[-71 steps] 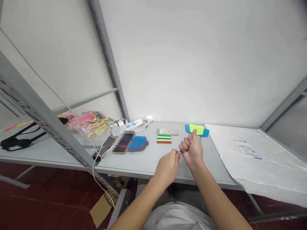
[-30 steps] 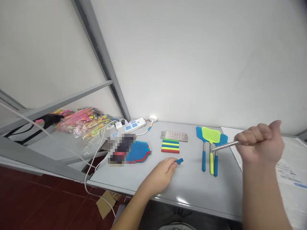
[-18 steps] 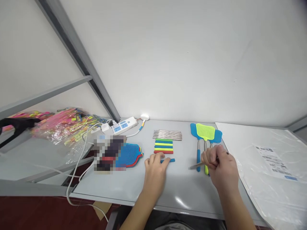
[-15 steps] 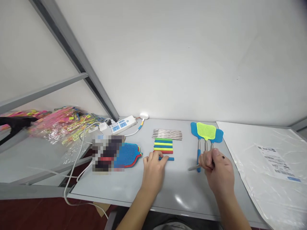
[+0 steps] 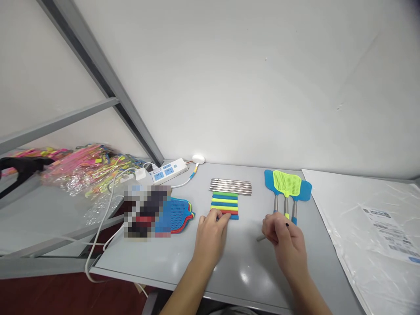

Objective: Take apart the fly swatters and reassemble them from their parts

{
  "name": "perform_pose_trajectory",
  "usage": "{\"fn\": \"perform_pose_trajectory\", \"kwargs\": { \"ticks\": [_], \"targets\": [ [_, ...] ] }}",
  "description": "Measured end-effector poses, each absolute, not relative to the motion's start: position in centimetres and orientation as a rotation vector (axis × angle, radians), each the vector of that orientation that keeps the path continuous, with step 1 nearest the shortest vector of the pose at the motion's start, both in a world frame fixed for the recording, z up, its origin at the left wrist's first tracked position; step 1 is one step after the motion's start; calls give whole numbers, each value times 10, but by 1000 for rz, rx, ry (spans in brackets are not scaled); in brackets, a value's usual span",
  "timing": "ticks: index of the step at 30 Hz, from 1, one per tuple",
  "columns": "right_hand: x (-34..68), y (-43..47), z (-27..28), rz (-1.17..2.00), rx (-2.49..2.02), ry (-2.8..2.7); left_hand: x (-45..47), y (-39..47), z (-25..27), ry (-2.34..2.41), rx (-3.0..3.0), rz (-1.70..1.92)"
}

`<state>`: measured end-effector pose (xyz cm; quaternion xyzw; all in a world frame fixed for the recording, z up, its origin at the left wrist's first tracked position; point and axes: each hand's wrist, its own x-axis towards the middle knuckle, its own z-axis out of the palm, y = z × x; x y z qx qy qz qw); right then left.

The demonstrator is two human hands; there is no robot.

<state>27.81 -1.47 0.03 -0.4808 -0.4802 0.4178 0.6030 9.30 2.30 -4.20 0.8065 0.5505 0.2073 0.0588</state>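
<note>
On the far left, clear bags of colourful cords (image 5: 85,168) lie on a neighbouring shelf, beyond the grey metal frame (image 5: 85,116). A white power strip (image 5: 179,166) sits at the left back of the tabletop (image 5: 183,258), apparently kept out of the hands' way. In front of it, perforated swatter heads (image 5: 179,214) are piled flat, partly masked by a pixelated patch. Toward the middle, bare metal rods (image 5: 231,186) and coloured handle grips (image 5: 225,203) lie in parallel rows — sorted by kind, it seems, so each is easy to pick. The left hand (image 5: 211,227) rests at the near edge of the grips, its fingers bent over one end of a blue grip (image 5: 235,217); whether they pinch or merely press it, I cannot tell. The right hand (image 5: 284,234) closes in a fist around a metal rod (image 5: 261,238), one end jutting leftward, which probably keeps it steady. Behind that fist, three fly swatters (image 5: 286,183) overlap, heads toward the wall, perhaps to save space. Rightmost lies a labelled white plastic sheet (image 5: 344,223).
</note>
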Motion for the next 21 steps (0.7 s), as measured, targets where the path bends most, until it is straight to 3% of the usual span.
{"fn": "perform_pose_trajectory", "kwargs": {
  "ticks": [21],
  "targets": [
    [268,-15,4,1069,-958,-986,90,22,-46,1644,2271,731]
  ]
}}
